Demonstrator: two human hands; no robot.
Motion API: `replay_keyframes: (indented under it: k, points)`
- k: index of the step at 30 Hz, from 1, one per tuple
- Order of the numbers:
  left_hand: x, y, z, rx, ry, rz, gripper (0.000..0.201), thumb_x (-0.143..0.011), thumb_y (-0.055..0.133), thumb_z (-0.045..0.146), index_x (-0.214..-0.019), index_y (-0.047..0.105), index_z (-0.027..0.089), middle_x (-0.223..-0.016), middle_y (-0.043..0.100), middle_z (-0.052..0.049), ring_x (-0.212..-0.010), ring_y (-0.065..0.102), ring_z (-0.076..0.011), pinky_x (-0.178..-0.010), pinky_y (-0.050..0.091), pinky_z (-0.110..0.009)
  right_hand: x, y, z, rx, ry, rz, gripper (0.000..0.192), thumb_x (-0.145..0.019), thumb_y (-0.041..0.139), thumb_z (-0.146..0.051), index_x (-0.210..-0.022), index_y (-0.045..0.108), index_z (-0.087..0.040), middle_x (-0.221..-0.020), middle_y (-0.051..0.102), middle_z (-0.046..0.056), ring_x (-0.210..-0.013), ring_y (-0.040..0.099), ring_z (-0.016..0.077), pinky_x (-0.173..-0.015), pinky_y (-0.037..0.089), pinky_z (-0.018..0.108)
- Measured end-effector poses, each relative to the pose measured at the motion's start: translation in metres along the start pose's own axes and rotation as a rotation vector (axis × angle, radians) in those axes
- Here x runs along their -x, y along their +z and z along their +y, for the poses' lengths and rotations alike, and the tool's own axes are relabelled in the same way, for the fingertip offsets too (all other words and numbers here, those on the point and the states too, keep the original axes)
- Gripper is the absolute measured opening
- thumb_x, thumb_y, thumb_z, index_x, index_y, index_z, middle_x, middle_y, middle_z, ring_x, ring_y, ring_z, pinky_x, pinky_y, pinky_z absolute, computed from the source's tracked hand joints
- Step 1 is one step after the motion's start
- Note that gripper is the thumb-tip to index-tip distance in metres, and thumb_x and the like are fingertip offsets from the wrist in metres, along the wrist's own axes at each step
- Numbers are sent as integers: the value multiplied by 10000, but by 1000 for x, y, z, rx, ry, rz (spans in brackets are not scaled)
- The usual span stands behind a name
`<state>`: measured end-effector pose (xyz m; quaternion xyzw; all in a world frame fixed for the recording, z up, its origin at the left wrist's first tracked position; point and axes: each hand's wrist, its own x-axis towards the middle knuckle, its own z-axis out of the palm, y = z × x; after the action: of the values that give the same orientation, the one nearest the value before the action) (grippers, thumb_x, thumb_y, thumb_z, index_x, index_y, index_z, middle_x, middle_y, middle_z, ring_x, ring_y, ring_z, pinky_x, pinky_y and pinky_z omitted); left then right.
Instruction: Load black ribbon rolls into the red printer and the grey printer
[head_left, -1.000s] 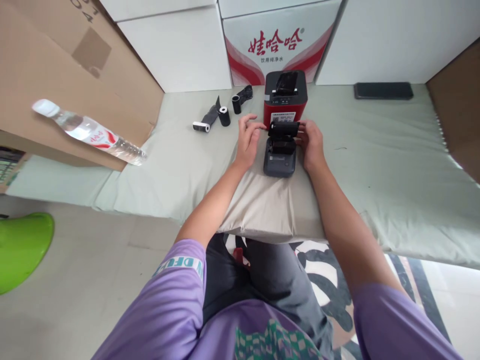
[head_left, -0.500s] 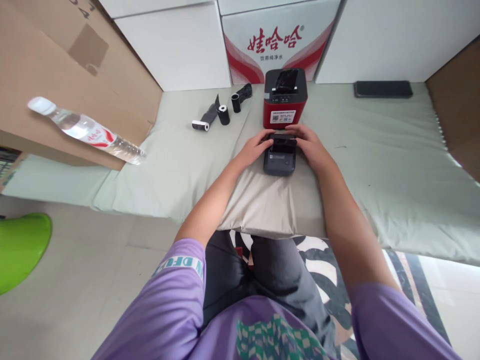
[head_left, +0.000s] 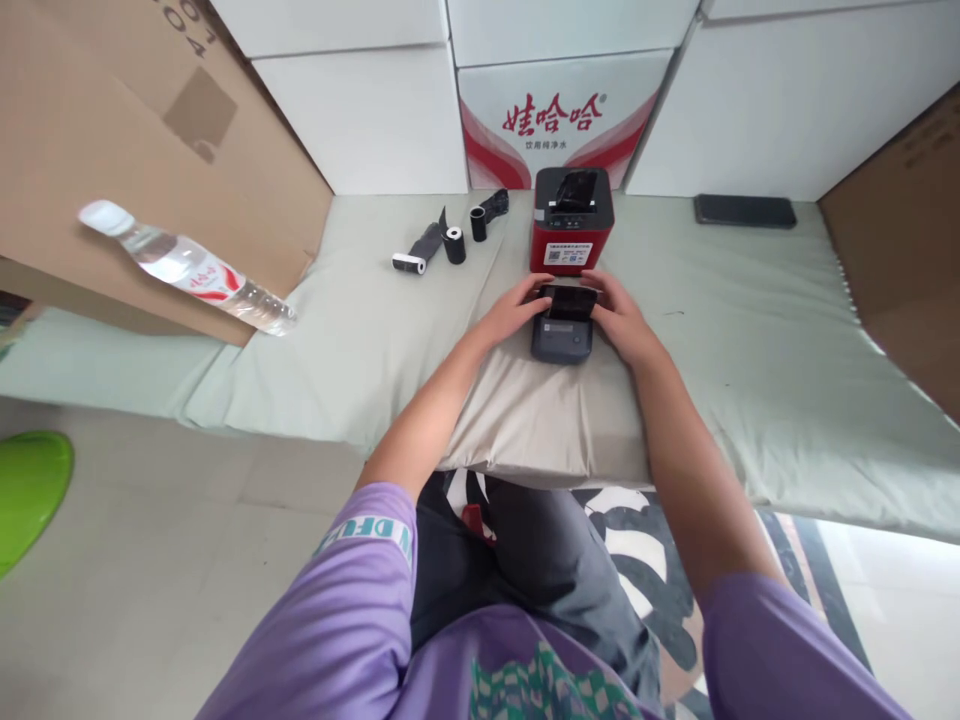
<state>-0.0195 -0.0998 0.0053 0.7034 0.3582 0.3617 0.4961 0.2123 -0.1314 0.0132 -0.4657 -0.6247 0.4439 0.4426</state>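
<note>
A small dark grey label printer (head_left: 562, 345) lies on the covered tabletop, close to the front edge. My left hand (head_left: 516, 310) grips its left rear side, the thumb near the top and the fingers curled round the back. From the other side, my right hand (head_left: 622, 318) has its fingers round the rear right corner. A glossy black strip (head_left: 571, 303) stands out at the rear of the printer, between both thumbs. Right behind it is a red and black receipt printer (head_left: 547, 240) with a black strip on top. The fingertips behind the small printer are partly hidden.
Small black rolls (head_left: 454, 246) with unwound strips lie to the left. A water bottle (head_left: 202, 278) leans in front of a cardboard box (head_left: 112, 130). At the back right rests a black phone (head_left: 744, 211), before stacked white boxes (head_left: 367, 120). A green seat (head_left: 30, 490) is at the lower left.
The camera view has shifted slightly, so the tabletop things sit lower in the picture. Both hands stay on the label printer, and the black strip at its rear looks a little more tilted.
</note>
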Motion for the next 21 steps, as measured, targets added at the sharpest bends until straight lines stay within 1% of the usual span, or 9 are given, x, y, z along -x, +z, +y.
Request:
replay_keyframes:
  k: [3,5,8,10,12,14,16,18,21]
  points:
    - [2,5,-2,-80,-34,196,328,-1059,572,339,-1347,637,196,-1459,695,-124,-1290,693,-226,-1175,501,-362,8,-3,8,67,20,177,614,-909,676,-594,-1453,585,-322,-1517,646,91,-1337,669,286,-1207,547,555]
    - [2,5,0,-70,-94,350,337,-1107,480,376,-1348,625,191,-1419,696,-124,-1133,725,-192,-1055,557,-331,21,-3,7,123,56,268,603,-943,615,-568,-1494,543,-334,-1470,656,96,-1275,691,286,-1143,586,582]
    - [0,1,3,23,-202,475,356,-1135,385,381,-1365,602,218,-1379,687,-104,-920,711,-143,-851,588,-283,51,12,-9,253,155,303,685,-899,637,-471,-1548,508,-296,-1443,678,152,-1244,708,337,-1148,563,658]
    - [0,-1,4,58,-226,483,335,-1134,384,375,-1349,604,243,-1346,695,-86,-830,678,-122,-787,580,-267,69,35,-25,335,232,315,828,-848,662,-445,-1614,446,-218,-1498,645,225,-1315,685,402,-1196,518,687]
    - [-1,-2,4,67,-204,468,309,-1126,413,375,-1328,608,246,-1320,700,-81,-787,654,-113,-760,568,-261,80,65,-41,451,239,379,987,-818,681,-475,-1673,339,-117,-1575,566,295,-1467,572,478,-1249,447,714]
    - [0,-2,3,70,-177,450,290,-1119,441,383,-1304,611,237,-1291,702,-82,-772,647,-113,-740,549,-260,81,94,-51,570,229,453,1136,-805,709,-531,-1703,221,-34,-1593,515,354,-1523,485,536,-1267,380,757]
    - [0,-2,1,67,-167,438,264,-1109,472,370,-1265,621,218,-1229,712,-82,-752,640,-114,-733,536,-264,76,114,-54,641,272,517,1214,-799,727,-582,-1704,171,5,-1565,516,385,-1523,458,570,-1264,341,788]
    - [1,-3,0,43,-164,422,226,-1089,515,332,-1227,637,200,-1151,725,-77,-741,635,-120,-745,538,-275,70,121,-54,658,304,554,1247,-779,756,-590,-1694,171,20,-1526,538,398,-1506,466,579,-1255,341,793]
    - [2,-4,-1,13,-151,408,196,-1062,554,284,-1197,652,180,-1089,733,-75,-786,652,-137,-785,553,-290,70,108,-50,621,255,573,1199,-712,806,-528,-1661,269,-27,-1475,606,357,-1451,530,552,-1231,400,757]
